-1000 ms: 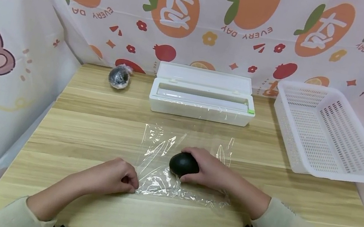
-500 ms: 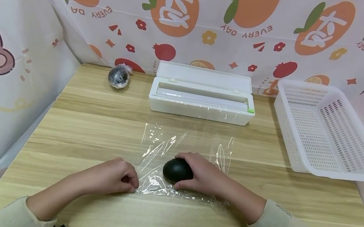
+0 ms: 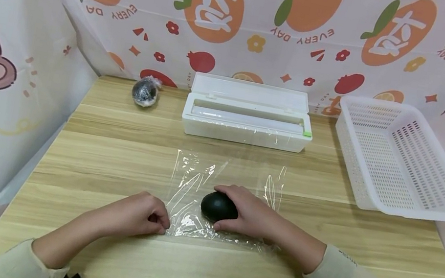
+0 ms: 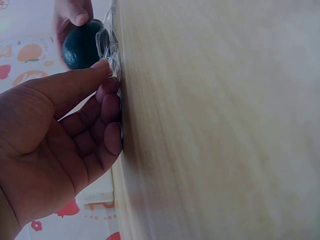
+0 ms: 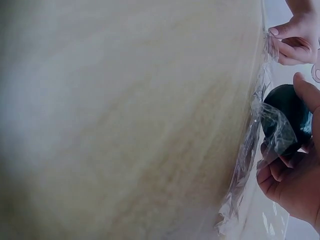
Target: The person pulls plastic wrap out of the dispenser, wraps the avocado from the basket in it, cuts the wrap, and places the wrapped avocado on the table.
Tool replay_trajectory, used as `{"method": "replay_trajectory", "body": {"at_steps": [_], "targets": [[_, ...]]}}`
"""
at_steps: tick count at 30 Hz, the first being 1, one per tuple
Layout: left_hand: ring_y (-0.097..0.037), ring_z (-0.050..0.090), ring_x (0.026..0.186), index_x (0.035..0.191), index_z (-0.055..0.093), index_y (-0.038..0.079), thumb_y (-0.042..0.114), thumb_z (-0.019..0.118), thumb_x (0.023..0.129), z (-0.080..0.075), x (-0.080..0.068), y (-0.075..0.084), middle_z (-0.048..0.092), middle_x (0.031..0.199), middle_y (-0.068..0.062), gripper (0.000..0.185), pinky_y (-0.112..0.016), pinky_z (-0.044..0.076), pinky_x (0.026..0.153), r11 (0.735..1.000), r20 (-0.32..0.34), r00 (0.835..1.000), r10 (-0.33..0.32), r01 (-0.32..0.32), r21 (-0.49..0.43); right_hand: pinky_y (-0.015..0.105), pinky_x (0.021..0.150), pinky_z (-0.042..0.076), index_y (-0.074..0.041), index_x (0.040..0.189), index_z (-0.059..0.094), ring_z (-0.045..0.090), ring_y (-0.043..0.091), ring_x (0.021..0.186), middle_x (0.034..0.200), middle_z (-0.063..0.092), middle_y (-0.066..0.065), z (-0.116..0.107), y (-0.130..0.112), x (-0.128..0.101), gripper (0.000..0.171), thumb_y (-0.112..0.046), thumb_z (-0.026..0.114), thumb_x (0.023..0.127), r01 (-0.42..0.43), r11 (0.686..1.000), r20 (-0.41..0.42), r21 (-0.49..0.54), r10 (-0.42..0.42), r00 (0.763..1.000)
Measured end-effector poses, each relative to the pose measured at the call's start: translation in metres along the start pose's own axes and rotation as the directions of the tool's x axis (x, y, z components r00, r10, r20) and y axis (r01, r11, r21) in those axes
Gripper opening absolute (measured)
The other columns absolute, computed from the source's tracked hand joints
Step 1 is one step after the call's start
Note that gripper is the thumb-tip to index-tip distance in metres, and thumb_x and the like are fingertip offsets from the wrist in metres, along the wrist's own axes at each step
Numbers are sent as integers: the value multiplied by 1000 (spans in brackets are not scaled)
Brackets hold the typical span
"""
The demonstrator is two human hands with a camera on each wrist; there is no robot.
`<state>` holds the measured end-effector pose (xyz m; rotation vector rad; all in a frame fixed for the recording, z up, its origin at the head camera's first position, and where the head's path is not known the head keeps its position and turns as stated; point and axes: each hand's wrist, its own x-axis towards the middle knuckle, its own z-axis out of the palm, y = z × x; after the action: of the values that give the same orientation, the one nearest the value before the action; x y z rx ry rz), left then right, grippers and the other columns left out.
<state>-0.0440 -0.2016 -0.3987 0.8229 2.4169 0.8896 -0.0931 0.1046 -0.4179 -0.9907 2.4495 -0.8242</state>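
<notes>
A dark, egg-shaped avocado [image 3: 218, 206] lies on a clear sheet of cling film [image 3: 197, 179] spread on the wooden table. My right hand [image 3: 251, 213] grips the avocado from the right, fingers curled over it; the same avocado [image 5: 286, 119] and hand [image 5: 295, 185] show in the right wrist view, with the film [image 5: 247, 165] crinkled beside them. My left hand [image 3: 137, 216] pinches the near left corner of the film between thumb and fingers, fist curled on the table. In the left wrist view the left hand [image 4: 65, 145] holds the film [image 4: 112, 60] with the avocado [image 4: 82, 45] behind.
A white cling film dispenser box [image 3: 247, 118] with its lid up stands at the back centre. A dark ball wrapped in film [image 3: 144, 92] sits at the back left. A white perforated basket [image 3: 402, 158] is on the right. Printed cloth walls surround the table.
My right hand has slid the avocado slightly left and toward me on the film. The left hand has kept its pinch on the corner.
</notes>
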Motion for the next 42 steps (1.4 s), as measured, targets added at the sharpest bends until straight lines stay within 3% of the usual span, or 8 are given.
{"method": "replay_trajectory", "body": {"at_steps": [10, 32, 42], "targets": [[2, 55, 67, 81, 75, 19, 10, 77, 83, 1, -1, -1, 67, 78, 13, 9, -20, 51, 61, 1000, -5, 1000, -3, 4, 5, 40, 96, 47, -23, 150, 38, 48, 12, 121, 138, 51, -4, 0, 2, 1, 87, -52, 78, 79, -1, 1000, -1, -8, 1, 1000], [2, 56, 67, 80, 75, 20, 10, 76, 83, 1, -1, 0, 67, 78, 13, 10, -20, 51, 62, 1000, -5, 1000, -6, 6, -2, 43, 103, 45, -21, 152, 35, 48, 17, 126, 142, 51, 2, -2, 4, 1, 86, -44, 79, 82, 18, 1000, -21, -18, -18, 1000], [0, 59, 71, 84, 75, 24, 12, 74, 86, -4, -1, 5, 68, 81, 16, 12, -21, 52, 64, 998, -56, 998, 17, -20, -52, 41, 92, 49, -26, 142, 43, 55, 16, 108, 124, 55, 3, -3, 4, -1, 70, -42, 75, 83, -58, 998, -53, 35, 59, 997]]}}
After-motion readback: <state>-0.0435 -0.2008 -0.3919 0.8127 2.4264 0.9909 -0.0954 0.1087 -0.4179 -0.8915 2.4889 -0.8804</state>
